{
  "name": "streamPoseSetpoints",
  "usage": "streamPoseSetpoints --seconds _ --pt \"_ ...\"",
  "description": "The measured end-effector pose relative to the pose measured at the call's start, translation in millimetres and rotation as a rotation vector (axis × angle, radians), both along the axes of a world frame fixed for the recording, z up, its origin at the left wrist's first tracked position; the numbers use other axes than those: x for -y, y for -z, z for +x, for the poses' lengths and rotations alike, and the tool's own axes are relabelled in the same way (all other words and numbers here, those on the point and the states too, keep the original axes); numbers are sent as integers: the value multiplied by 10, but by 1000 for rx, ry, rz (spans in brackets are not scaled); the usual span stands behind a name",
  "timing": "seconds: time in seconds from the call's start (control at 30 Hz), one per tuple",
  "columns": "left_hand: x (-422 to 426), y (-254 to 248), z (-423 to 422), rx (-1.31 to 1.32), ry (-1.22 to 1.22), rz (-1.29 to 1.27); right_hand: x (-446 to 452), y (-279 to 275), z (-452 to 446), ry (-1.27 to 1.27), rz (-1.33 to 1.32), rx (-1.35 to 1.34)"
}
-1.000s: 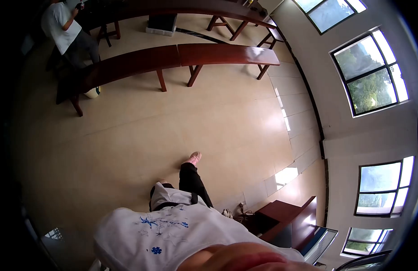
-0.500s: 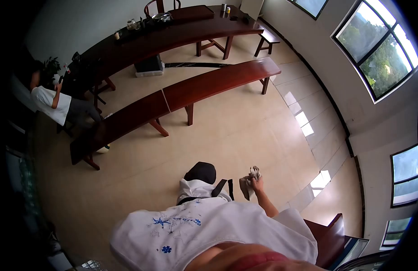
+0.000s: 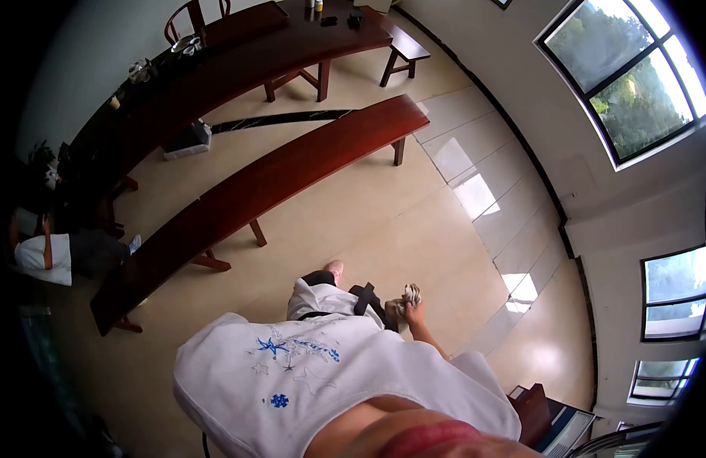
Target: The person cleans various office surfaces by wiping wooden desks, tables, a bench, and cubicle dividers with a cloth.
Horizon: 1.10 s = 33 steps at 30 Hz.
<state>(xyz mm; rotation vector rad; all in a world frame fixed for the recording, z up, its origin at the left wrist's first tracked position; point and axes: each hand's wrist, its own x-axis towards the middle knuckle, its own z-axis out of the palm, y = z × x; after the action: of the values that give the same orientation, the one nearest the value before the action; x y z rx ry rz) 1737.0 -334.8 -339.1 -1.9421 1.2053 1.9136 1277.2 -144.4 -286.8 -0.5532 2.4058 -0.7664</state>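
My right hand (image 3: pixel 415 313) is closed round a crumpled grey-beige cloth (image 3: pixel 396 311), held low beside my body above the tiled floor. Part of the cloth bunches up above the fingers and the rest hangs down. Out of view is my left hand. A white top with blue star patterns (image 3: pixel 292 359) fills the lower middle, and one foot (image 3: pixel 335 269) shows ahead of my dark trousers. The nearest large thing in front of me is a long red-brown wooden bench (image 3: pixel 292 174), apart from my hand.
Beyond the bench stands a long dark wooden table (image 3: pixel 238 76) with small items on it. A stool (image 3: pixel 405 47) is at its right end. Another person (image 3: pixel 51 256) sits at the far left. A window (image 3: pixel 627 80) is on the right wall; dark wooden furniture (image 3: pixel 532 412) stands lower right.
The view has shifted, so the bench, table and seated person lie further left. My foot now shows in front. The cloth stays in my right hand, slightly further left in view.
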Motion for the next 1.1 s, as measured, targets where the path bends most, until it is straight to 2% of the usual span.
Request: streamPoseSetpoints --seconds 0.03,0.13,0.17,0.27,0.33,0.4,0.5,0.6,0.67,0.8,0.87,0.93,0.97,1.0,1.07,1.1 --pt "165 -49 -210 4 39 11 -315 614 -337 -39 -225 80" --pt "752 -49 -810 17 182 76 -661 732 -577 305 -113 90" --pt "1002 -40 -991 27 231 109 -828 1154 -637 457 -283 153" --pt "2030 55 -1661 66 229 174 -511 1076 -981 524 -68 124" --pt "2722 -54 -2291 29 -120 9 -261 977 -1265 602 46 145" --pt "3320 -86 -2967 32 -85 -140 70 950 -1685 674 119 167" --pt "3924 -323 -4084 0 28 -172 689 738 -2496 748 254 214" --pt "4365 -603 -5244 -52 206 -11 1458 699 -3385 784 227 218" --pt "4584 -777 -6025 -52 382 -77 1992 723 -4153 774 92 140" --pt "4889 -680 -6944 -176 364 -213 3055 550 -5704 565 216 277" --pt "5147 -255 -7276 -199 374 -266 3641 591 -6363 515 153 143" --pt "5462 -44 -7627 -133 361 -340 4242 745 -7021 477 20 98" --pt "5656 78 -7740 -153 481 -517 4455 782 -7243 444 -24 85" --pt "5776 13 -7911 -182 371 -428 4722 714 -7486 438 2 92" --pt "6169 203 -8147 -104 315 -276 5099 981 -7909 331 -95 -73" --pt "6390 274 -8283 -40 261 -152 5310 797 -8066 308 -155 14"
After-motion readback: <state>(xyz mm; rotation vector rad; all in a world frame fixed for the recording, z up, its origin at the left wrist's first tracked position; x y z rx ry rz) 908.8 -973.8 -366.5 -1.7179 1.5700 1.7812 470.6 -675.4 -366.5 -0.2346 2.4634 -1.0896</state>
